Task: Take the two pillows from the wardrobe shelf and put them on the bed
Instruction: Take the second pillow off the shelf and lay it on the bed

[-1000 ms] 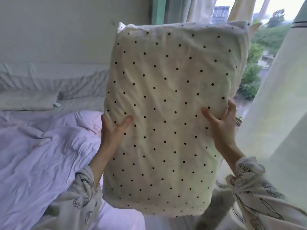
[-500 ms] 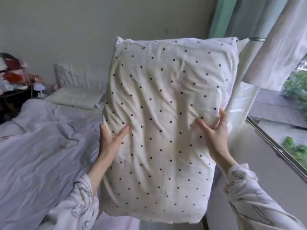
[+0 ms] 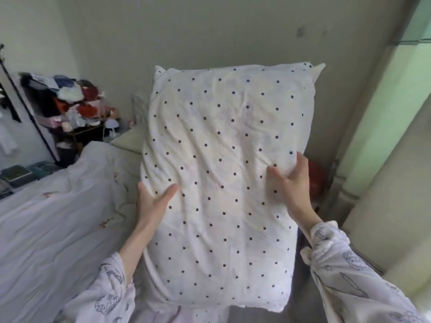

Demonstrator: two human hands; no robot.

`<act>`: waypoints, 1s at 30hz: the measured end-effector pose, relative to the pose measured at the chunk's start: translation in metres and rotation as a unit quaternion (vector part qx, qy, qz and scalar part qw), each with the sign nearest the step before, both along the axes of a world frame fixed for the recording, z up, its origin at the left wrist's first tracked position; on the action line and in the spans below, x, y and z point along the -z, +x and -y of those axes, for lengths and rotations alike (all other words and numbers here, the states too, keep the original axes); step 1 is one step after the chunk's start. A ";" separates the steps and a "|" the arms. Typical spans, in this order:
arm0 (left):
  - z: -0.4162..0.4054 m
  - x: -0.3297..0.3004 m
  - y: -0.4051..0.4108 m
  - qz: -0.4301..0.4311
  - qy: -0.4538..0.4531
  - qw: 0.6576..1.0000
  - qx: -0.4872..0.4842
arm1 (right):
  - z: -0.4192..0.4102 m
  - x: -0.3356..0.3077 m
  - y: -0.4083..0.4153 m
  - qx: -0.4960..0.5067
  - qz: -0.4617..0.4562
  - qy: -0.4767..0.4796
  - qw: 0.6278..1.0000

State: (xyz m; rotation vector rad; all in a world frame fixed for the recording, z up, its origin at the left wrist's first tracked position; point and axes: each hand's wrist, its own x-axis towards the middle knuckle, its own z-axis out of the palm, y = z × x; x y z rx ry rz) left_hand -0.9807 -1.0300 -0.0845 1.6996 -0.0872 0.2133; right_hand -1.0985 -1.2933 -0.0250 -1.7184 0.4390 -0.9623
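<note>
A white pillow with small dark dots [image 3: 224,164] fills the middle of the view, held upright in the air over the head end of the bed [image 3: 46,229]. My left hand [image 3: 151,203] grips its left edge and my right hand [image 3: 291,183] grips its right edge, thumbs on the front. A second, pale cream pillow [image 3: 129,139] lies flat on the bed by the wall, mostly hidden behind the dotted one. A rumpled lilac duvet covers the bed.
A small dark table [image 3: 77,129] piled with clothes and small items stands left of the bed's head. The plain wall [image 3: 210,31] is straight ahead. A pale green curtain [image 3: 384,101] hangs at the right. Something red [image 3: 316,176] sits low behind the pillow.
The view has swung left from the window toward the bed's head and wall. The dotted pillow has come lower and further over the bed, with both hands still on its sides.
</note>
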 end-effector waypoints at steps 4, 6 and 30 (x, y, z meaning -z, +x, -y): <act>0.046 -0.007 0.057 0.001 -0.012 1.000 -0.024 | 0.051 -0.004 0.078 -0.018 -0.016 -0.012 1.000; 0.068 -0.006 0.084 -0.003 -0.016 1.000 -0.027 | 0.075 -0.001 0.115 -0.027 -0.016 -0.012 0.999; 0.377 0.066 0.425 -0.115 -0.024 0.985 -0.123 | 0.400 0.060 0.547 -0.138 -0.113 -0.059 0.982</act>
